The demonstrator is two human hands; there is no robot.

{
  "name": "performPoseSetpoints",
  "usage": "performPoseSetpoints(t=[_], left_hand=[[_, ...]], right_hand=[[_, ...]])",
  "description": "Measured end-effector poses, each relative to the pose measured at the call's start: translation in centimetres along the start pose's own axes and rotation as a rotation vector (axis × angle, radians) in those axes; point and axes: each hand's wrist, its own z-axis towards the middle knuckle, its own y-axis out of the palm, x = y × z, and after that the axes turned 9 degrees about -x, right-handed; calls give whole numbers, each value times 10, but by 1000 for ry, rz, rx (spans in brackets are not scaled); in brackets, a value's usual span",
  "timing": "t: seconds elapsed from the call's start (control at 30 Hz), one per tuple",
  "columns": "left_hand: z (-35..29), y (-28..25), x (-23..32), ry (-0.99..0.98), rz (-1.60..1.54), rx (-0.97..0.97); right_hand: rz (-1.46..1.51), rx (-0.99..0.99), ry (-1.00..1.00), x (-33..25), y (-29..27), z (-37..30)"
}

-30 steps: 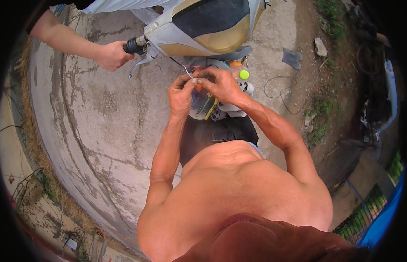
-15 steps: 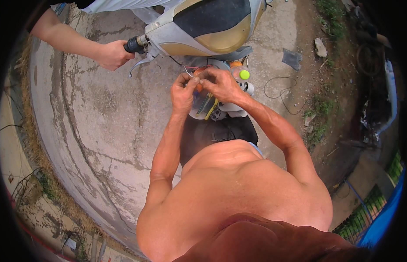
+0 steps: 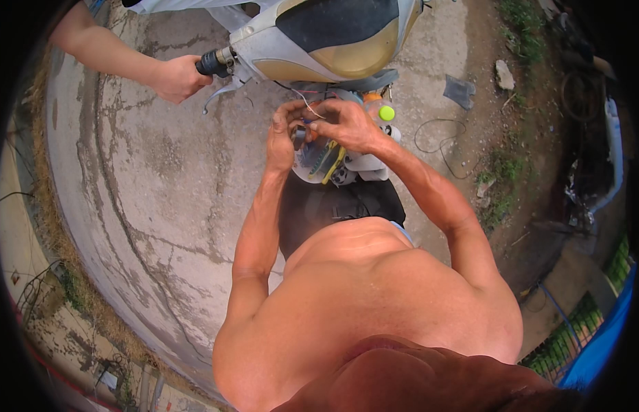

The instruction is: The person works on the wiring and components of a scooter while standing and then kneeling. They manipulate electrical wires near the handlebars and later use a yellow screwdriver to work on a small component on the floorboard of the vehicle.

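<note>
My left hand (image 3: 282,137) is curled round a small dark roll (image 3: 299,136) that looks like electrical tape. Close beside it, my right hand (image 3: 350,126) has its thumb and fingers closed on a thin pale wire (image 3: 309,104), whose other end runs up under the front of the scooter (image 3: 292,48). The fingertips of both hands nearly meet, and exactly where they grip is partly hidden. Below them sits a clear container (image 3: 302,172) with tools, among them a yellow-handled one (image 3: 331,168).
Another person's hand (image 3: 182,77) grips the scooter's black handlebar grip (image 3: 213,64), beside the brake lever (image 3: 220,96). Right of my hands stands a bottle with a lime-green cap (image 3: 386,113). Farther right, a loop of wire (image 3: 439,141) and a grey flat scrap (image 3: 459,93) lie on the ground.
My hands have drawn slightly apart from a joint pinch on the wire. The dark roll now shows in my left hand. The other person's hand still holds the handlebar grip.
</note>
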Motion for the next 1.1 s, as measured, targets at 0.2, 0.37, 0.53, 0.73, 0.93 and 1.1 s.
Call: performPoseSetpoints(t=[0.2, 0.37, 0.53, 0.73, 0.93, 1.1], left_hand=[[6, 2, 3, 58, 119, -21], [8, -3, 11, 30, 232, -107], [11, -1, 8, -12, 131, -51], [6, -2, 11, -13, -24, -62], [9, -6, -1, 50, 298, -12], [12, -1, 5, 73, 440, 43]], right_hand=[[-103, -116, 50, 3, -3, 5], [-344, -77, 0, -15, -3, 4], [-517, 19, -114, 1, 2, 8], [-65, -9, -13, 6, 2, 2], [-222, -100, -16, -3, 0, 1], [-309, -83, 33, -3, -4, 3]])
